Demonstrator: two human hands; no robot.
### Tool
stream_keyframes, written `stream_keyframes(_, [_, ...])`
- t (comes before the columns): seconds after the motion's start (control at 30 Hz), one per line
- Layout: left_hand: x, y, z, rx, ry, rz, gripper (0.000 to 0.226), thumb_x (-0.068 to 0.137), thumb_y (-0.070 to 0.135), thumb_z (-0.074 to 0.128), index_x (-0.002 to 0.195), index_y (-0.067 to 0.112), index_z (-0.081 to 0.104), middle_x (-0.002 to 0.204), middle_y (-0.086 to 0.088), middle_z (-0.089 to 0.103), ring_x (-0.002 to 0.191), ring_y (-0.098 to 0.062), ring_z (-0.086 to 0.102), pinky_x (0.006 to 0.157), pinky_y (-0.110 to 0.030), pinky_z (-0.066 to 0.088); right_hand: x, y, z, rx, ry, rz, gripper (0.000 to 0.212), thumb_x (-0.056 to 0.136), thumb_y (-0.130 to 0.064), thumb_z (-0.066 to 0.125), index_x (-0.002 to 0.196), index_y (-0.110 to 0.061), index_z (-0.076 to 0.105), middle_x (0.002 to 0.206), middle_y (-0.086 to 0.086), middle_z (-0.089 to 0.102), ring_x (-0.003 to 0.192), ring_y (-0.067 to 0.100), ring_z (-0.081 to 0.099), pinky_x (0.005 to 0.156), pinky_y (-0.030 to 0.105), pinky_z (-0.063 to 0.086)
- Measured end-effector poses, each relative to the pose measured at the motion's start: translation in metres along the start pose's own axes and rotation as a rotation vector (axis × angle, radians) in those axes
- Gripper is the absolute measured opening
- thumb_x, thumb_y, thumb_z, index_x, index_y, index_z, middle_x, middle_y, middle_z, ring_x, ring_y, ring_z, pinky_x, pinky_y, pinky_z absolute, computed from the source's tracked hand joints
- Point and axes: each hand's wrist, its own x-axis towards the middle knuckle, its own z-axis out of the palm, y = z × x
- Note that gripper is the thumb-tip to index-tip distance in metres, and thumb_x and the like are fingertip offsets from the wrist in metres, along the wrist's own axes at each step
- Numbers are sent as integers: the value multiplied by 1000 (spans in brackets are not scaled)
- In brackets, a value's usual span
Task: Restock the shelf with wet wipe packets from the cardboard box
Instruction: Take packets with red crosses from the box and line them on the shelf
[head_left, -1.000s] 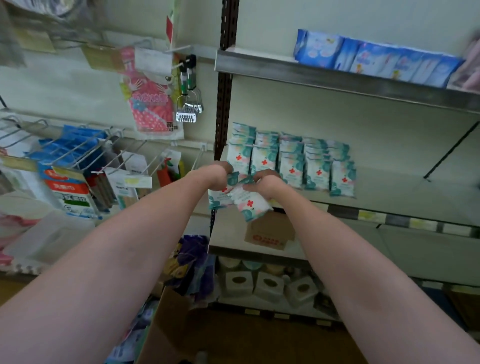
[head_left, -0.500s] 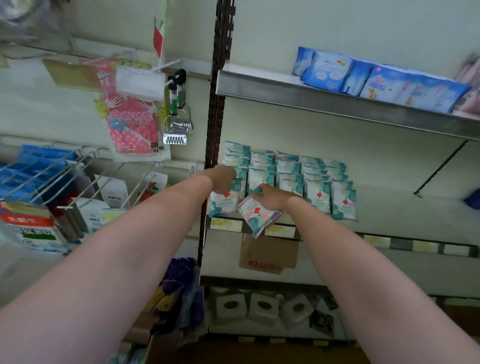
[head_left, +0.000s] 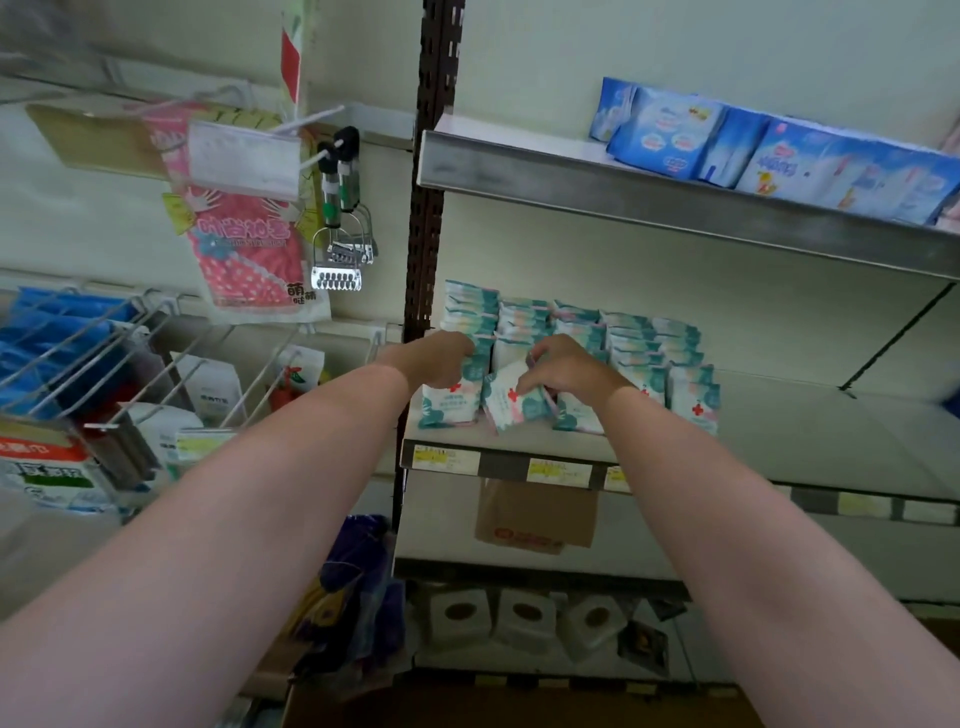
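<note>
Shelf (head_left: 810, 441) is carrying rows of wet wipe packets (head_left: 631, 345) at its left end. At that end my left hand (head_left: 434, 358) is gripping an upright packet (head_left: 449, 402), and my right hand (head_left: 566, 371) is pinching a tilted packet (head_left: 511, 402) just beside it.

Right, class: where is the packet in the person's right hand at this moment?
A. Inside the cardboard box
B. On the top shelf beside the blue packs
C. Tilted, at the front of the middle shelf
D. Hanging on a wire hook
C: the right hand grips a tilted wet wipe packet at the front of the middle shelf, between other packets.
</note>
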Motion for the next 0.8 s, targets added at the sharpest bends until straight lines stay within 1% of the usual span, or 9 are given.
stream_keyframes(0.07, [4,2,0,-17,4,-2,55,91,-2,47,144,9,41,141,-15,47,122,-31,50,91,-31,44,8,1,-3,16,104,-23,32,75,-15,82,89,5,62,79,15,53,65,25,52,56,25,34])
stream_keyframes(0.1, [6,2,0,-29,-4,-4,54,91,0,49,143,10,41,140,-15,48,121,-31,51,90,-32,45,13,4,-5,9,112,-31,38,78,-16,80,103,9,65,88,19,59,75,30,59,63,27,38])
stream_keyframes(0.17, [11,1,2,-49,-31,-14,60,87,2,60,143,12,41,140,-14,48,121,-31,51,93,-34,47,17,6,-6,-97,39,-48,49,87,-14,73,132,-1,60,124,18,63,110,33,62,83,31,46])
stream_keyframes(0.23, [13,1,3,-66,-43,-30,73,83,2,69,147,12,36,142,-13,46,123,-30,50,96,-35,46,19,10,-3,-280,-67,-73,52,92,-13,65,142,-11,53,141,9,54,124,28,55,96,30,45])
stream_keyframes(0.33, [17,3,7,-35,14,-37,75,82,1,69,148,13,36,143,-12,46,125,-29,50,97,-34,45,29,18,7,-463,-76,-130,52,89,-10,57,140,-20,52,142,8,53,121,28,55,99,39,48])
stream_keyframes(0.5, [25,6,12,59,101,-62,61,87,10,62,143,18,39,136,-11,53,119,-29,53,95,-42,49,42,18,14,-451,55,-237,45,92,-10,56,136,-19,55,138,10,56,117,29,57,96,38,50])
stream_keyframes(0.57, [28,8,11,128,133,-67,56,88,14,61,141,19,41,132,-10,56,117,-29,54,93,-41,50,46,20,16,-503,60,-264,48,90,-12,61,136,-18,53,137,10,55,119,30,55,97,36,47])
stream_keyframes(0.7, [34,10,14,215,169,-59,56,88,16,62,139,15,39,129,-11,52,119,-29,49,94,-40,44,53,27,20,-564,22,-276,69,76,-19,80,137,-17,47,134,9,55,119,30,52,92,36,40])
stream_keyframes(0.8, [38,10,15,235,190,-47,57,87,16,62,139,16,39,128,-10,52,120,-28,47,99,-42,40,59,29,23,-597,99,-298,71,74,-22,82,136,-17,47,134,10,51,124,31,47,102,42,37])
